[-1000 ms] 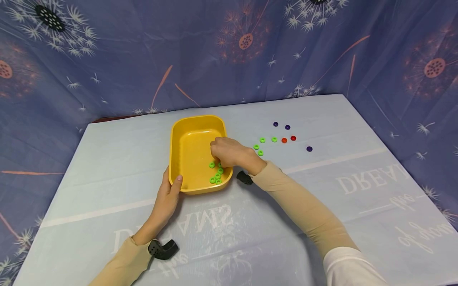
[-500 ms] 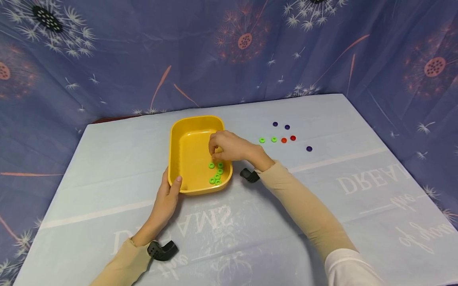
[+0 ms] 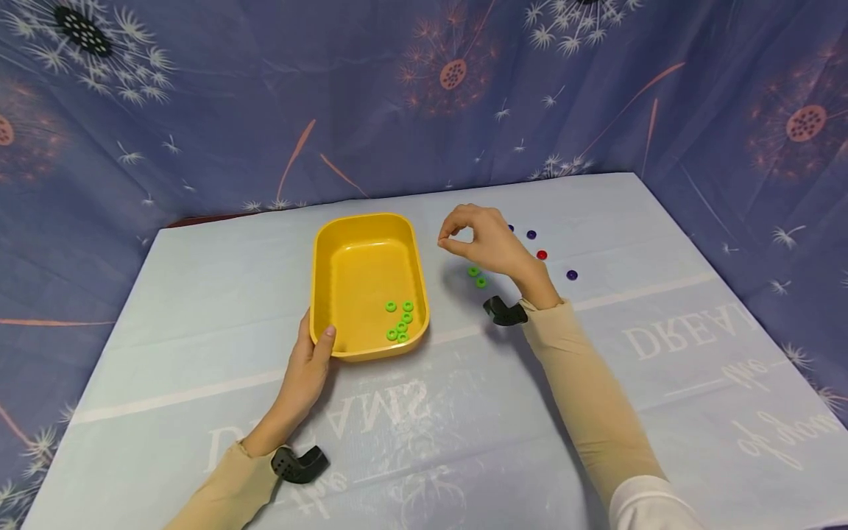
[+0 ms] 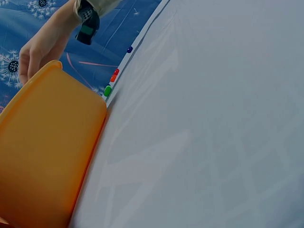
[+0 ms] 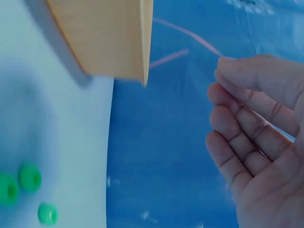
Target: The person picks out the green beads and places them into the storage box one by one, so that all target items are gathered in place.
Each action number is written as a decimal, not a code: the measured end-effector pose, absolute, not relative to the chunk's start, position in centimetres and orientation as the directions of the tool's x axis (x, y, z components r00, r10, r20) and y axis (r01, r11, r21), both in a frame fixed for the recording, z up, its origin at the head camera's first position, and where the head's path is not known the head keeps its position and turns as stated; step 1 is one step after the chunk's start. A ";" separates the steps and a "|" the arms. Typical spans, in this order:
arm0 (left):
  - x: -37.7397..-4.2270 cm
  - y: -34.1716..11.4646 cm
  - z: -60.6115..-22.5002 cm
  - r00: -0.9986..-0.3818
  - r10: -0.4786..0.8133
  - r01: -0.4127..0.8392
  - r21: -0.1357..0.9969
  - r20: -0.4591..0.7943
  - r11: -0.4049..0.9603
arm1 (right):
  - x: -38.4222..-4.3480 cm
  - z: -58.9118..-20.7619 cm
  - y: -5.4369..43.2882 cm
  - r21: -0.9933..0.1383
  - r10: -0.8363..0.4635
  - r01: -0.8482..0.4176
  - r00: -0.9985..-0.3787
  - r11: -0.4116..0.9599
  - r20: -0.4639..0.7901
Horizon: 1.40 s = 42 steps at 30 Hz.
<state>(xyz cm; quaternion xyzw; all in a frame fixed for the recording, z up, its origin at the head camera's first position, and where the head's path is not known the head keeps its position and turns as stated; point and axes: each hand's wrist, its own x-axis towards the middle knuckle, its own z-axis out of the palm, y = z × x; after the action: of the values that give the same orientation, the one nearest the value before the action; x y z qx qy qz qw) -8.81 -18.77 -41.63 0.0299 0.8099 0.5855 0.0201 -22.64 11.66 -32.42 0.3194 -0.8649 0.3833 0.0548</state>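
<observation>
My left hand (image 3: 314,353) grips the near left corner of a yellow plastic tub (image 3: 323,287), thumb over the rim and fingers outside. Several green beads (image 3: 407,306) lie in the tub's near right part. My right hand (image 3: 486,239) hangs above the table to the right of the tub. In the right wrist view, its thumb and index fingertips meet with nothing visible between them, and the other fingers (image 5: 223,121) curl loosely. Below that hand are loose green beads (image 3: 481,283); the hand hides others in the head view.
Farther right lie a red bead (image 3: 542,255) and purple beads (image 3: 573,274), one partly behind the hand. A pale printed cloth (image 3: 411,456) covers the table. Blue patterned curtains (image 3: 371,96) stand along its back and sides.
My right hand has risen out of the tub and moved right, over the loose beads. The left hand keeps its grip, and the beads in the tub lie as before.
</observation>
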 end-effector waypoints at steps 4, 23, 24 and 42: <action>-8.8 -18.8 -41.7 -0.997 0.076 0.031 0.952 0.008 0.305 | -22.6 -32.6 13.4 -0.634 -0.436 -0.548 -0.832 0.546 0.343; -8.8 -18.7 -41.6 -0.996 0.089 0.046 0.955 0.021 0.291 | -22.8 -34.5 19.8 -0.734 -0.133 -0.286 -0.956 0.616 0.261; -8.8 -18.7 -41.6 -0.996 0.090 0.047 0.956 0.022 0.289 | -22.9 -34.7 19.9 -0.737 -0.129 -0.280 -0.958 0.615 0.257; -8.7 -18.5 -41.6 -0.998 0.061 0.029 0.950 0.011 0.312 | -24.0 -38.2 21.8 -0.804 -0.135 -0.207 -0.978 0.558 0.158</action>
<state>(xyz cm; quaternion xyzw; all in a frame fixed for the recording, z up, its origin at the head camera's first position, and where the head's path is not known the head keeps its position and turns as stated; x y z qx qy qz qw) -8.70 -18.49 -41.55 0.0279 0.8099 0.5858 0.0135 -23.96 21.78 -38.24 0.0970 -0.8817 0.4600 0.0389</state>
